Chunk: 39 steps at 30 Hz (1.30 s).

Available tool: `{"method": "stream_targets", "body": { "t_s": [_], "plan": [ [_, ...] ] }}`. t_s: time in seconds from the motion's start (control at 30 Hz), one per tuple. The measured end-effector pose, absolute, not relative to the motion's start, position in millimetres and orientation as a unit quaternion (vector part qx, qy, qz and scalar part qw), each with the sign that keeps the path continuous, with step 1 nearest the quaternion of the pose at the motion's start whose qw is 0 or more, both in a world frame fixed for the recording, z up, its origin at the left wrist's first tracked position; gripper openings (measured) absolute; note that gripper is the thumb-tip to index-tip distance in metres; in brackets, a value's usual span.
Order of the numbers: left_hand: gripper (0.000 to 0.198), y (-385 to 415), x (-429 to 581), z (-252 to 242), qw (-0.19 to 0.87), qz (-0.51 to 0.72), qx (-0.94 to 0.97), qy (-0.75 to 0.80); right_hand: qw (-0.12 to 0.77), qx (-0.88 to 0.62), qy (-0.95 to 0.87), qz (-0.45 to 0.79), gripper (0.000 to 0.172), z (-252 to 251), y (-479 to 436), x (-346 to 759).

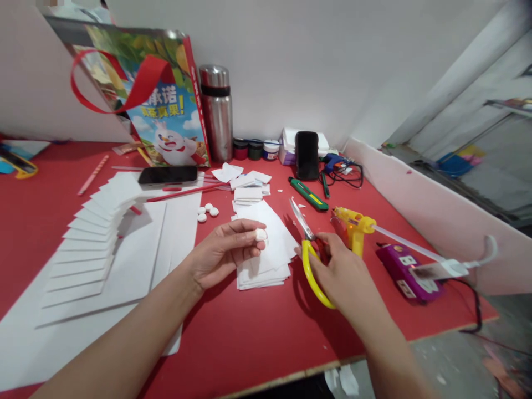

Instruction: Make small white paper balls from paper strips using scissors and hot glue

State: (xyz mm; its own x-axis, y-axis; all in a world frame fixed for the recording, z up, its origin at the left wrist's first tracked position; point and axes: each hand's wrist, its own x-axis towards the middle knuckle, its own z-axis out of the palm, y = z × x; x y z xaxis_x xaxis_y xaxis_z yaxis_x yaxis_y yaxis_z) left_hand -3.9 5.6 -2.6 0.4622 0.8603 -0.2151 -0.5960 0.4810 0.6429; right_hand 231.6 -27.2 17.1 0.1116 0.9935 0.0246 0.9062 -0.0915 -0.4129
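My left hand [230, 250] pinches a small white round piece [261, 235] between thumb and fingertips, above a stack of white paper pieces [266, 271]. It resembles several small white discs [202, 218] lying on the table to its left. My right hand [338, 266] is closed around the yellow handle of a pair of scissors [310, 257]. The metal blades point away from me, and some fingers are hidden behind the handle. Cut paper scraps [248, 194] lie just beyond the stack.
A fanned white card staircase [85, 244] stands on white sheets at left. To the right are a yellow glue gun [355, 224], a purple power strip [407, 271] and a green cutter [308, 194]. Behind stand a steel flask [218, 119], a gift bag [166, 122] and phones [168, 175].
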Motion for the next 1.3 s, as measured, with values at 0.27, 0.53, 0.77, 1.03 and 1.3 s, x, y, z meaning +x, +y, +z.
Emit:
{"method": "stream_targets", "body": {
  "t_s": [0.27,0.53,0.77,1.03,1.3],
  "plan": [
    [0.026,5.2,-3.0,-3.5,0.795,0.452,0.263,0.307,0.265,-0.639,-0.685,0.229,0.055,22.2,-35.1,224.1],
    [0.01,5.4,-2.7,-1.2,0.812,0.446,0.268,0.263,0.238,-0.586,-0.722,0.279,0.068,21.6,-53.1,219.0],
    [0.013,4.7,-3.1,-2.8,0.821,0.437,0.255,0.266,0.24,-0.577,-0.727,0.285,0.073,23.1,-55.6,213.8],
    [0.014,4.4,-3.2,-2.5,0.823,0.438,0.252,0.26,0.24,-0.577,-0.722,0.295,0.071,23.3,-55.9,210.3],
    [0.013,5.5,-3.3,-1.5,0.831,0.435,0.237,0.253,0.243,-0.569,-0.724,0.304,0.063,22.6,-56.2,210.1]
  ]
}}
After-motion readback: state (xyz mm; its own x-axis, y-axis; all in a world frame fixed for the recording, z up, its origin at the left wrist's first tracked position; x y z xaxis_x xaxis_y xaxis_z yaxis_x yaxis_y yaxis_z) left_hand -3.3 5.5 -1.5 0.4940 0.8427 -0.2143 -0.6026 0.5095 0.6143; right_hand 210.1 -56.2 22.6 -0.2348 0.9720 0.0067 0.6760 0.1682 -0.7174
